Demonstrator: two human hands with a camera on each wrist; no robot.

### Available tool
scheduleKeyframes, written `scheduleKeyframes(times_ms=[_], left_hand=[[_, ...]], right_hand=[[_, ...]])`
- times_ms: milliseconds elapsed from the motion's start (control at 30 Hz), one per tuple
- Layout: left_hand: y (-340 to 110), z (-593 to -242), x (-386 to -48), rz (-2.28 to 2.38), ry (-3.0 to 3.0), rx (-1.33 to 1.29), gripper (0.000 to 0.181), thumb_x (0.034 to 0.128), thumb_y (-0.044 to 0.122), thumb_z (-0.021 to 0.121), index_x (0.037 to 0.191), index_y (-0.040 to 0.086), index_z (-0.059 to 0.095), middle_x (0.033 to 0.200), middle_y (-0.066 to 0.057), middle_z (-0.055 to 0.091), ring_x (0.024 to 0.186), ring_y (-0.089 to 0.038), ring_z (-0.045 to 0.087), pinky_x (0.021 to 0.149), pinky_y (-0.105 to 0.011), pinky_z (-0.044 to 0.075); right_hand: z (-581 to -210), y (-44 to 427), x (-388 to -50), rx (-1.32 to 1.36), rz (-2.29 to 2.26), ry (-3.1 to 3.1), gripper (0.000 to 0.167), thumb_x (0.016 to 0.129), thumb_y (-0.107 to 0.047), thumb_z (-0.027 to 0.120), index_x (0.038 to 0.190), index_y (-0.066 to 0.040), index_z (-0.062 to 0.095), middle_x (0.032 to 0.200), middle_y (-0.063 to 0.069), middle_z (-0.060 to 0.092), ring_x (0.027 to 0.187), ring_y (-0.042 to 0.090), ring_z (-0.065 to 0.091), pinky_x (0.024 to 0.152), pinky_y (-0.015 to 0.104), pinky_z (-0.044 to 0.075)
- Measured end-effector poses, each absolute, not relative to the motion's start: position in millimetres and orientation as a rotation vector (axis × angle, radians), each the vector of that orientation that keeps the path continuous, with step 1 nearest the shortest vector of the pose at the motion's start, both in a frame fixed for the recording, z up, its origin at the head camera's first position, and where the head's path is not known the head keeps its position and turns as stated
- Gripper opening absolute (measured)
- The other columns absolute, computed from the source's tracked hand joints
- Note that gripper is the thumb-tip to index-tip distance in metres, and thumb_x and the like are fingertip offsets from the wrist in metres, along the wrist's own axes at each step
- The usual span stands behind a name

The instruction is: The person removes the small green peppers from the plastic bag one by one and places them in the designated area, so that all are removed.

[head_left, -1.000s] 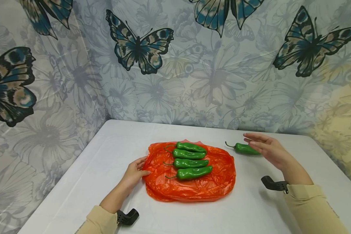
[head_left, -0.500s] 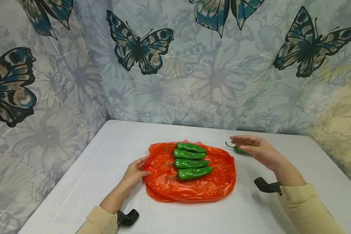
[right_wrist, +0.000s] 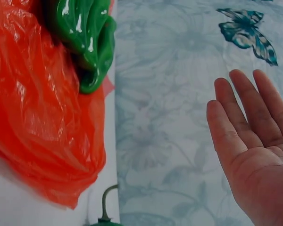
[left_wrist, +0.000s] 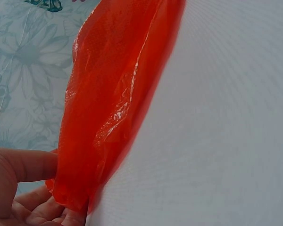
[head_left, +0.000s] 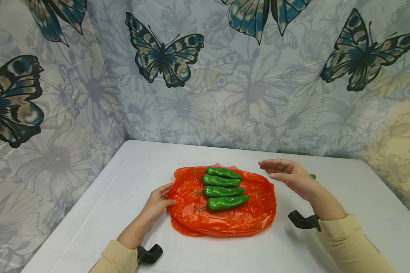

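Note:
A red plastic bag (head_left: 222, 223) lies flat on the white table, with several long green peppers (head_left: 227, 202) in a stacked row on top, stems to the left. My left hand (head_left: 157, 201) pinches the bag's left edge, thumb above and fingers below, as the left wrist view confirms on the bag (left_wrist: 104, 108). Beyond the bag's right end, my right hand (head_left: 294, 178) is held in the air with straight fingers, holding nothing. Behind it lies another green pepper (head_left: 313, 176), mostly hidden in the head view; its stem (right_wrist: 104, 202) shows in the right wrist view.
The white table (head_left: 150, 155) runs back to a wall hung with butterfly-patterned cloth (head_left: 253, 94). Each wrist carries a black camera mount, one by the left sleeve (head_left: 150, 254) and one by the right (head_left: 304, 220).
My right hand has moved left towards the bag, passing in front of the separate pepper and covering most of it. The left hand, bag and stacked peppers stay where they were.

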State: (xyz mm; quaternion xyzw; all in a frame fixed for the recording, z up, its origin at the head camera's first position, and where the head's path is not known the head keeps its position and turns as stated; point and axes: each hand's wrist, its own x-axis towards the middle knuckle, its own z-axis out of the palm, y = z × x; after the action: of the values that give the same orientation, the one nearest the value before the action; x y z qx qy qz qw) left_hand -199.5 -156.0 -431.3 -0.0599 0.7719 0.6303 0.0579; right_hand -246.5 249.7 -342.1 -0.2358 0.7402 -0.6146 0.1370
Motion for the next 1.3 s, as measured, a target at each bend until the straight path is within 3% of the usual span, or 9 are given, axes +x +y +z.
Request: scheduleKeyframes(times_ms=[1300], left_hand=[[-156.7,-435.8,-202.0,1.907,2.347,-0.19,0.06,0.0794,-0.004,0.062,0.136,0.001,0.043,0.135,-0.024,0.049,0.126,-0.037,0.045,0.103,-0.046,0.041]], right_hand=[[-351.0,189.3,-255.0,-0.747,-1.771,1.94,0.045,0.087,-0.002,0.06,0.131,-0.003,0.051,0.124,-0.008,0.062,0.117,0.006,0.055,0.097,0.022,0.046]])
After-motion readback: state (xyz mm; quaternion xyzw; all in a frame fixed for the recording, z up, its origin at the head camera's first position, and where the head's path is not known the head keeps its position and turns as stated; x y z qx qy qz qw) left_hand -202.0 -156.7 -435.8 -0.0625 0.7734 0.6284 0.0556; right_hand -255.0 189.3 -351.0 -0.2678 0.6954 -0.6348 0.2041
